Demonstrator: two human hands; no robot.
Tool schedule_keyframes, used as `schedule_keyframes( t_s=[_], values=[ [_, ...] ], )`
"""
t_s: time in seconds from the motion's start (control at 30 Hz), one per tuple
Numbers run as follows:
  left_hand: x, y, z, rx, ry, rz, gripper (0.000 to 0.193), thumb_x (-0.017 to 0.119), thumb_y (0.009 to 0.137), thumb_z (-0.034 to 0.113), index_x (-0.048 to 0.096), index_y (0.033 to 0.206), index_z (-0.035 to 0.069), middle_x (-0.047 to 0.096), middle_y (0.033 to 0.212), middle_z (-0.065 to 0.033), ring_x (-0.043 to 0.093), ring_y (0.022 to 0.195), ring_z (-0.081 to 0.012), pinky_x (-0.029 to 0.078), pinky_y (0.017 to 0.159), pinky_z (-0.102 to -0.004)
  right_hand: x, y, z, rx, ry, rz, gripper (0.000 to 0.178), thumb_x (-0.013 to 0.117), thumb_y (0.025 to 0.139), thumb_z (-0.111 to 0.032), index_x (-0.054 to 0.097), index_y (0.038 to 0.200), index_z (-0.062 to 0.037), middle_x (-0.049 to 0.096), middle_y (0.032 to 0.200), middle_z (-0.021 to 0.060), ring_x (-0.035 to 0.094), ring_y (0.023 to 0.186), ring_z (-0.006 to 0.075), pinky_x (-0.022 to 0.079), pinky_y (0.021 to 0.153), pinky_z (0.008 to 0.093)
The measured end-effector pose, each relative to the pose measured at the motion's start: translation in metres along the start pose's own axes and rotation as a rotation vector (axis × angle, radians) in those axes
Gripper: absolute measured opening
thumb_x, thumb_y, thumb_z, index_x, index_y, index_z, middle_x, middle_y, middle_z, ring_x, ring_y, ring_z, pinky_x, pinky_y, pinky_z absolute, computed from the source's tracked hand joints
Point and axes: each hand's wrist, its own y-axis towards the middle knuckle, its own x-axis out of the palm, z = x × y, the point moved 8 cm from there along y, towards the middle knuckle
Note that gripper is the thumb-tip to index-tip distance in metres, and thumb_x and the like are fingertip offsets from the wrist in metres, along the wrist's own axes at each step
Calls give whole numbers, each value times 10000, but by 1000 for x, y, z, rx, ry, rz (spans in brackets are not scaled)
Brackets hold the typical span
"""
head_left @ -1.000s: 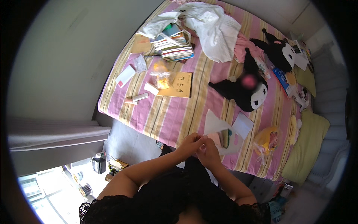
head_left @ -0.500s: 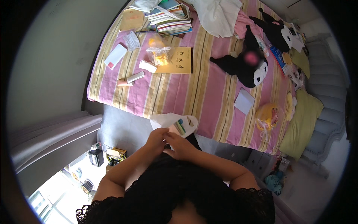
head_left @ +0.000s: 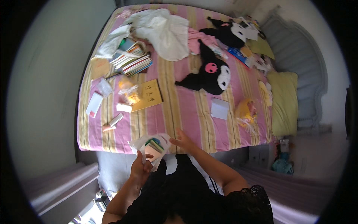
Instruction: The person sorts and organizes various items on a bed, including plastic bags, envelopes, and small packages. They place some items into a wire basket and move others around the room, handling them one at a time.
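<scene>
My left hand (head_left: 141, 168) is closed on the near left edge of a white plastic bag (head_left: 137, 145). Inside the bag's opening shows a small stack of thin books (head_left: 154, 148) with green, cream and pinkish covers. At the bag's right side is my right hand (head_left: 182, 142), its fingers apart; a fingertip is right at the bag's rim, and I cannot tell whether it touches. The bag is at the near edge of the bed (head_left: 190, 123), in front of my body.
On the striped bed lie a tan exercise book (head_left: 152, 98), a bagged yellow item (head_left: 130, 94), a white box (head_left: 94, 104), a stack of books (head_left: 134, 64), black plush toys (head_left: 210, 76), a pale notebook (head_left: 219, 108) and a yellow bundle (head_left: 246, 112). A green pillow (head_left: 284, 104) is by the headboard.
My hands, together before, have moved apart: the left holds the bag's edge, the right has moved to the bag's right side. The bag's mouth is spread wider. The view has shifted.
</scene>
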Motion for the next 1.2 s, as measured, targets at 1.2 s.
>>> schedule_keyframes(
  t_s=[1.2],
  values=[
    [178, 62, -57, 54, -279, -24, 281, 413, 987, 273, 505, 942, 12, 563, 788, -93, 569, 806, -241, 469, 783, -370, -60, -120, -135, -657, -641, -197, 288, 615, 810, -168, 594, 1039, 6, 614, 1031, 160, 571, 976, 345, 452, 862, 403]
  ],
)
